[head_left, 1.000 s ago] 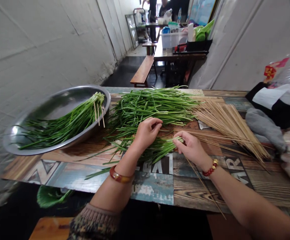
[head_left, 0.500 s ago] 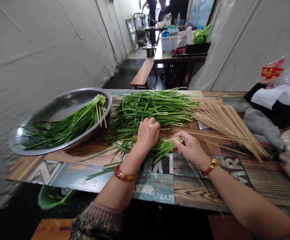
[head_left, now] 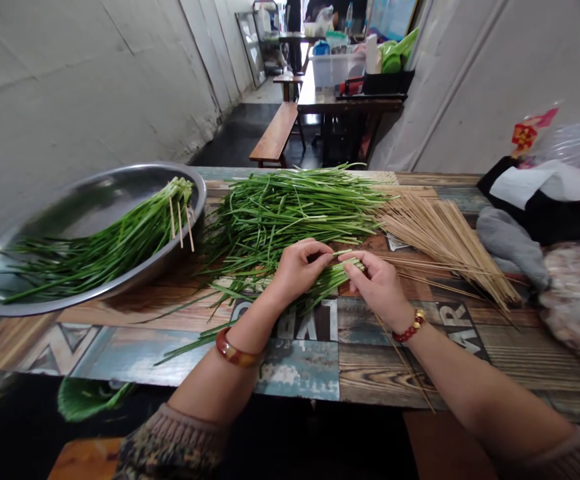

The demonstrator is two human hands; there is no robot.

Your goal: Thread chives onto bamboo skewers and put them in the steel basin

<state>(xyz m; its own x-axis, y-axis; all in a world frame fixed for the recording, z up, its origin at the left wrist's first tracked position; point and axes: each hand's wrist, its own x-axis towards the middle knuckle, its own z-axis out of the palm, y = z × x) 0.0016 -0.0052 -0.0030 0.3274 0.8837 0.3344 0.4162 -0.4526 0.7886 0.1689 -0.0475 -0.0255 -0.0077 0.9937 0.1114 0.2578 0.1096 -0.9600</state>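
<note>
My right hand (head_left: 381,285) is closed around the pale ends of a small bunch of garlic chives (head_left: 326,285), its green leaves trailing left. Close beside it, my left hand (head_left: 300,268) pinches the end of a chive stalk at the top of that bunch, thumb and fingertips together. Behind both hands lies a large pile of loose chives (head_left: 290,210). One thin bamboo skewer (head_left: 404,357) slants from below my right hand over the table's near edge. A fan of bamboo skewers (head_left: 445,243) lies to the right, several stray ones reaching toward my right hand.
A steel basin (head_left: 120,297) at left holds chives pinned with skewers. Right of the skewers are a grey cloth (head_left: 510,243) and a full clear plastic bag (head_left: 577,300). Beyond the patterned table (head_left: 290,367) are a wooden bench (head_left: 276,133) and another table with a plastic bin (head_left: 337,70).
My left hand has turned from resting over the leaves to pinching a stalk beside my right hand. My right hand still holds the bunch. The view has shifted slightly.
</note>
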